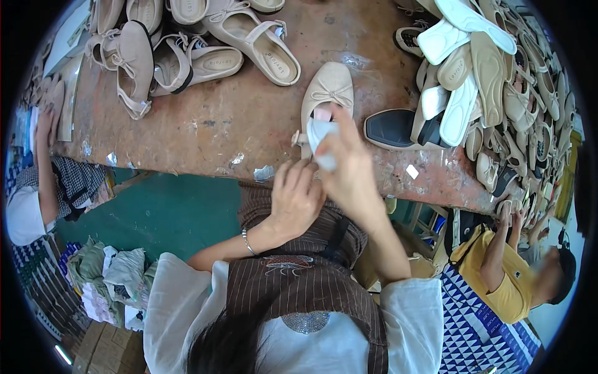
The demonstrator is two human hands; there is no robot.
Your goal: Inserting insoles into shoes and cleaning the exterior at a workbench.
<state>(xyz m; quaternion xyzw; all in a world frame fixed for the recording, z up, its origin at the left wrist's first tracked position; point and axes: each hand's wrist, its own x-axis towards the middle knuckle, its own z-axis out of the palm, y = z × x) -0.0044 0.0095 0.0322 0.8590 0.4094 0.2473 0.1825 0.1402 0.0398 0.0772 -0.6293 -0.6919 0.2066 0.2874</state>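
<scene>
A beige flat shoe [329,78] with a bow and a side strap lies on the workbench before me, toe pointing away. At its heel end, my left hand [295,198] has its fingers curled against the shoe; the heel itself is hidden. Over the shoe's opening, my right hand [347,163] grips a white insole [320,132], which tilts into the shoe. This hand is partly blurred by motion. Just right of it lies a second shoe, turned over, its black sole [391,128] facing up.
Beige shoes [271,59] are heaped at the far left of the worn workbench [205,134]. White and beige insoles [461,107] lie on a large shoe pile at right. A person in yellow [512,274] works at right; another person's arm [43,168] reaches the bench at left.
</scene>
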